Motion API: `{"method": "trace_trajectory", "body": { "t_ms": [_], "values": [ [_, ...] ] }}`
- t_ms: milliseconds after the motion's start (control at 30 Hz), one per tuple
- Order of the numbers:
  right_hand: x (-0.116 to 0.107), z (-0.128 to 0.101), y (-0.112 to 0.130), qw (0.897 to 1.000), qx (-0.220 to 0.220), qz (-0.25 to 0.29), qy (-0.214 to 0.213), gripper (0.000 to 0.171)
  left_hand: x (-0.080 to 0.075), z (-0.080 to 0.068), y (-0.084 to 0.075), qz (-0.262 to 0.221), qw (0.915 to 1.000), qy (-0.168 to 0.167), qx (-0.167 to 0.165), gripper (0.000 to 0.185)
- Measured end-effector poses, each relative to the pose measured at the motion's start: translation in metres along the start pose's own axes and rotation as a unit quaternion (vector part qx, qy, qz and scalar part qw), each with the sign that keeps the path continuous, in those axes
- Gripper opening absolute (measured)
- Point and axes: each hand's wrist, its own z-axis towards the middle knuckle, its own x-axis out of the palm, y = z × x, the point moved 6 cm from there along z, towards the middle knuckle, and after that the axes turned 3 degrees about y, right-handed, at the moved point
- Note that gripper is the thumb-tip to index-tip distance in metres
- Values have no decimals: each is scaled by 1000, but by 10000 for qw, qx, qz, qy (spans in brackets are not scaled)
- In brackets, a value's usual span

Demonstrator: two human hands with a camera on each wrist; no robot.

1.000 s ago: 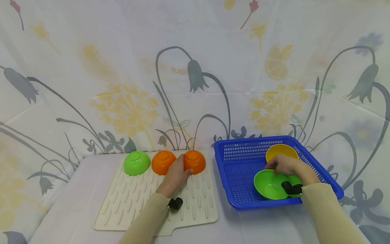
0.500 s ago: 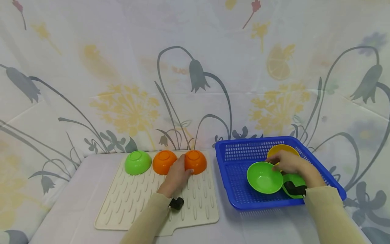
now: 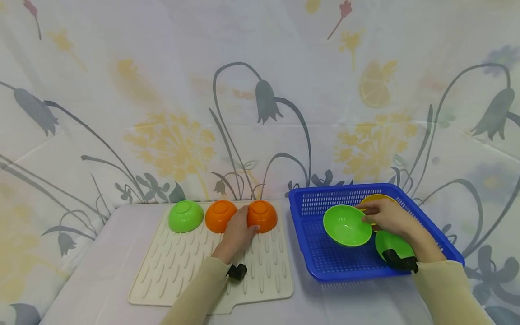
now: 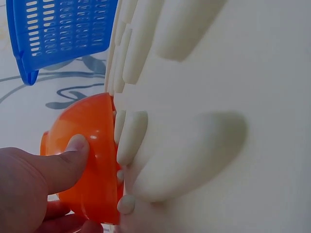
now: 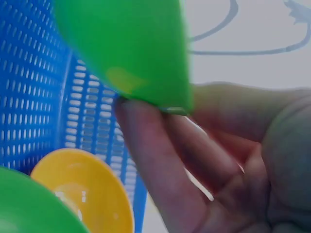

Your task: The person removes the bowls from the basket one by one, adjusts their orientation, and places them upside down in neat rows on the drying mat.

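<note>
- We pinch the green bowl (image 3: 347,225) by its rim with the right hand (image 3: 386,217), lifted above the blue basket (image 3: 321,257).
- Our left hand (image 3: 237,232) grips the upturned orange bowl (image 3: 262,215) left of the basket; its fingers appear curled.
- Next, we judge: invert the green bowl onto the mat (image 3: 183,271).

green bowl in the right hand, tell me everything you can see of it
The green bowl is a small round bowl of smooth, glossy plastic, empty, with a plain rim. The right hand pinches its rim and holds it lifted and tilted, its opening towards the camera, above the blue basket. Nothing else touches it. A second green bowl and a yellow bowl lie in the basket.
</note>
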Motion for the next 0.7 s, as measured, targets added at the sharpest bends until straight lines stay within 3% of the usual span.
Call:
{"method": "trace_trajectory", "body": {
  "t_ms": [433, 700],
  "values": [
    [6, -11, 29, 9963, 35, 724, -454, 48, -2, 1, -2, 50, 9998, -137, 128, 65],
    [23, -13, 42, 9935, 106, 1066, -389, 45, -2, -1, -4, 105, 9997, -124, 163, 72]
  ]
}}
